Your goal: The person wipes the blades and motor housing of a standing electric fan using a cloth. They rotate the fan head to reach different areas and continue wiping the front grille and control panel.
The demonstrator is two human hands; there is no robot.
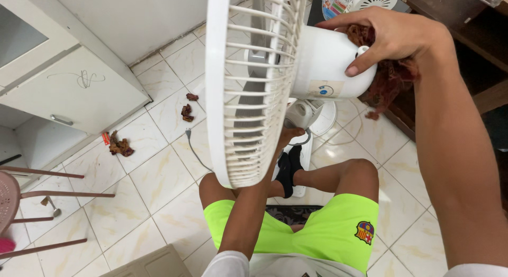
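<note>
Seated on the tiled floor, a person steadies a white plastic pedestal fan point(254, 86) at frame centre, the right hand point(389, 38) curled around its motor housing over a reddish-brown rag point(391, 78) while the left hand point(290, 135) grips the neck joint below, fingers closed.

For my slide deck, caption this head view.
Seated person's right hand presses reddish cloth on white fan motor; left hand underneath.
</note>
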